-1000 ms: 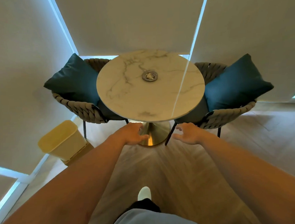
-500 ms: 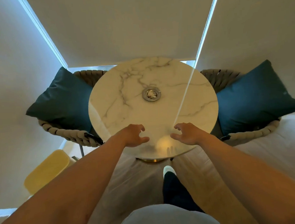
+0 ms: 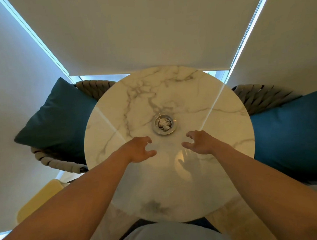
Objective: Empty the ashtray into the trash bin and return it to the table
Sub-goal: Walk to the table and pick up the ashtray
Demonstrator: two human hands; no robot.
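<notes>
The ashtray [image 3: 164, 124] is seen near the middle of the round marble surface [image 3: 228, 153], a metal dish with pale ash and dark scraps inside. It has not been lifted; the emptying is judged not yet begun.

Both hands are held out above the surface on the near side of the ashtray. The left hand [image 3: 137, 149] and the right hand [image 3: 200, 142] are released and empty, with the fingers curled and spread as if readied for a grasp. Neither is touching the ashtray, though both are near it. Their placement on either side suggests that the dish may be taken from two sides so that it is kept level and no ash is spilled.

The yellow trash bin [image 3: 39, 199] is partly seen on the floor at the lower left, beside a woven chair with a dark teal cushion [image 3: 59, 120]. Its place on the person's left means a turn that way will be called for once the ashtray is carried.
</notes>
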